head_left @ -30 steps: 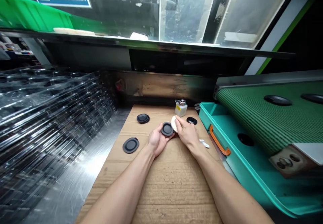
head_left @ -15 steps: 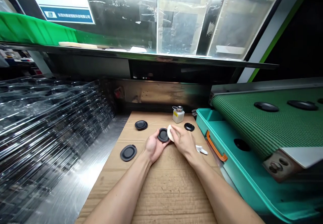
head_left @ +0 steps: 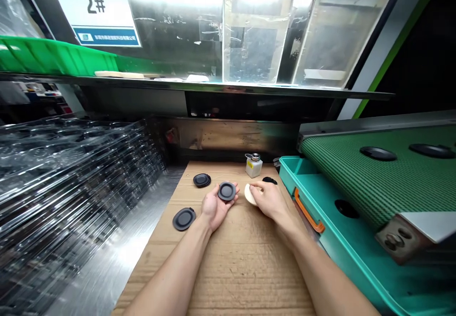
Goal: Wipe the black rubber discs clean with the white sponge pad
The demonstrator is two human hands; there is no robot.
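A round black lid with a raised rim rests in my left hand, its fingers curled beneath and around the edge. My right hand pinches a white round pad, which is apart from the lid, just to its right. Behind my right hand lies another black lid, partly covered. To the left on the cardboard are a small stack of black lids and a larger black lid. A small white bottle with a metal top stands at the back.
A teal bin with an orange handle holds a black part, beside a green conveyor belt carrying black parts. Clear plastic trays are stacked at left. A metal shelf edge crosses above.
My right hand has drawn the white pad away from the lid to the right. My left hand has shifted slightly left with the lid, now facing up more openly. The view has tilted up slightly.
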